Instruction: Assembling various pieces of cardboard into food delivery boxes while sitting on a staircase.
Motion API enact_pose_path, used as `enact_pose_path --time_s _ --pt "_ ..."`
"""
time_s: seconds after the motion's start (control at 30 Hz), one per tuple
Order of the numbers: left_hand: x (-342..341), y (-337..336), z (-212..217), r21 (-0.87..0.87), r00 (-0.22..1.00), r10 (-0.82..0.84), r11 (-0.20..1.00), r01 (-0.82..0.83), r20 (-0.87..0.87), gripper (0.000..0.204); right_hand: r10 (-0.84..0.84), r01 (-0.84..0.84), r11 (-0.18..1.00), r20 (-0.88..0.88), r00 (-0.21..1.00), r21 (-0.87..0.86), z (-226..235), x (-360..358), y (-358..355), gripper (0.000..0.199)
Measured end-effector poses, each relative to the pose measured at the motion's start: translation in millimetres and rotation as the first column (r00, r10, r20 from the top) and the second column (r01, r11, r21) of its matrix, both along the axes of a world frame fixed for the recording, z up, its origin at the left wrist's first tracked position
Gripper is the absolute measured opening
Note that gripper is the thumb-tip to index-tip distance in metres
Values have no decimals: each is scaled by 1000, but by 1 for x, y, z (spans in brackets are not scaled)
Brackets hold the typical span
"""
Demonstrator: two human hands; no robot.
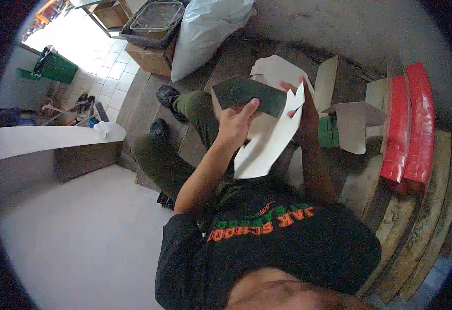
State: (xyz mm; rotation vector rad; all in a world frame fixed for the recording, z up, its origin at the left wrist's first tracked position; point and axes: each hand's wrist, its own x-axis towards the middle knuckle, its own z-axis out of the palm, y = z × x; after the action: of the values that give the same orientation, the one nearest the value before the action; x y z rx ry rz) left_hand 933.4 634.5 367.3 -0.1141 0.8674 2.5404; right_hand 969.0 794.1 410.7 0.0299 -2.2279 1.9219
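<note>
A partly folded cardboard box [254,94], dark green outside and white inside, is held up above my lap, with long white flaps hanging from it. My left hand [236,123] grips its near left side, thumb pressed on the green face and the other fingers mostly behind. My right hand [304,111] is closed on a white flap at the box's right side, fingers partly hidden by the card. Just beyond it lies a pale flat card piece [280,70]. To the right stands another open green-and-white box [351,126] with its flaps up.
Two long red wrapped packs [395,132] lie on wooden planks [432,170] at the right. Ahead are a white sack [205,39] and a brown carton [151,58] bearing dark trays. A white ledge [45,140] and a green bin [58,68] are at the left.
</note>
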Motion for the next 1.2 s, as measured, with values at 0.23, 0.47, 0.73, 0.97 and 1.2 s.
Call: enact_pose_path --time_s 0.23,0.47,0.73,0.97,1.2 --pt "-15 -1 -4 108 985 65 993 -48 -158 15 347 -340 839 63 936 426 19 0 1 38" --pt "4 13 33 57 988 108 993 -102 -113 15 177 198 626 -385 906 754 17 -3 -9 32" --pt "1 -3 14 -533 588 -160 651 -541 -793 41 -128 205 884 -204 970 421 33 -4 -61 44" --pt "-14 -25 -5 -639 681 -16 365 -677 -732 35 -74 353 735 -448 891 579 32 -16 -56 12" --pt "-13 -11 -12 -662 634 -222 403 -632 -741 5 22 261 759 -424 905 596 11 -14 -71 13"
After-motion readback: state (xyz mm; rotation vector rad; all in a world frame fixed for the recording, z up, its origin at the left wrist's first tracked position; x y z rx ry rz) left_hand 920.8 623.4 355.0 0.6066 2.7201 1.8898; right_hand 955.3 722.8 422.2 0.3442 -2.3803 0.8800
